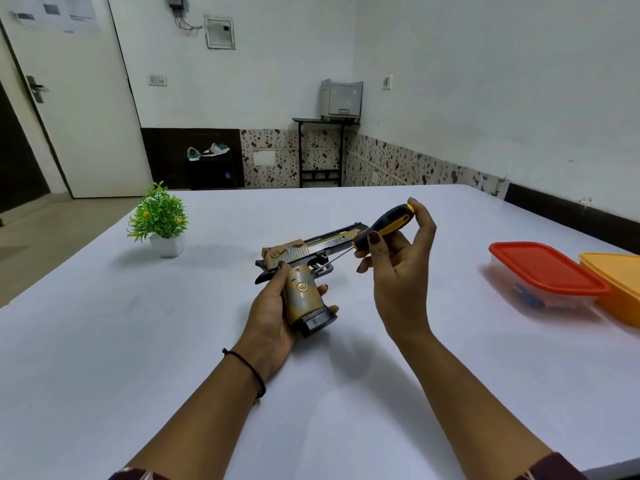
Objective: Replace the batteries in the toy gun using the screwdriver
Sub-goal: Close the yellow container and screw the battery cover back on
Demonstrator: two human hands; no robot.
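The toy gun [304, 252], tan and black with a worn gold grip, is held above the white table [138, 341] with its barrel pointing away to the right. My left hand [273, 317] grips its handle from the left and below. My right hand [398, 268] pinches the black-and-yellow handle of the screwdriver [382, 226] between thumb and fingers. The thin metal shaft slants down to the left, and its tip touches the gun near the trigger guard.
A small green plant in a white pot [162, 223] stands on the table at the left. At the right edge sit a clear box with a red lid [543, 271], something blue inside, and an orange box [620, 285]. Beyond the table are a door and a printer stand.
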